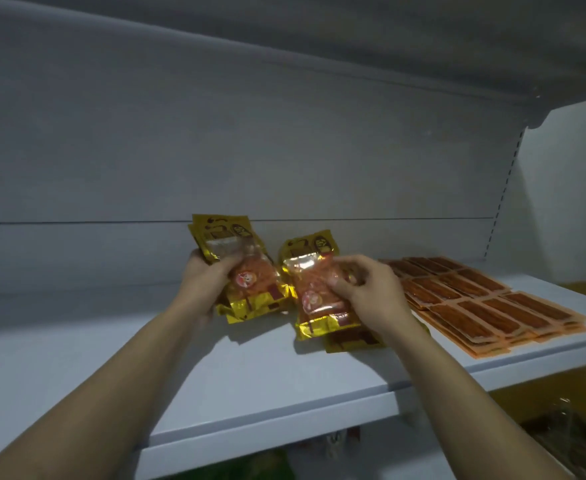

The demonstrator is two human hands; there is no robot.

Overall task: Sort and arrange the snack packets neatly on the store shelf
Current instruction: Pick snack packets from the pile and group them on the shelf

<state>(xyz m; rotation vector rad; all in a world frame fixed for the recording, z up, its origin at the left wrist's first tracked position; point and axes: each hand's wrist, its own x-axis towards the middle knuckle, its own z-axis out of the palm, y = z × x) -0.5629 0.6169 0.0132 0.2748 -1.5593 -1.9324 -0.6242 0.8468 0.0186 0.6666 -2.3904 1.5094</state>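
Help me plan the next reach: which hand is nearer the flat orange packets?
Right. The right hand, holding a gold packet, sits just left of the orange packets. The left hand is farther left, gripping another gold bundle.

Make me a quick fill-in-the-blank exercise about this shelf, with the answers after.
1. The left hand holds a bunch of ____ packets.
2. The right hand grips the top packet of the ____ gold stack.
3. The flat orange packets lie to the ____ of both hands.

Answers: gold; right; right
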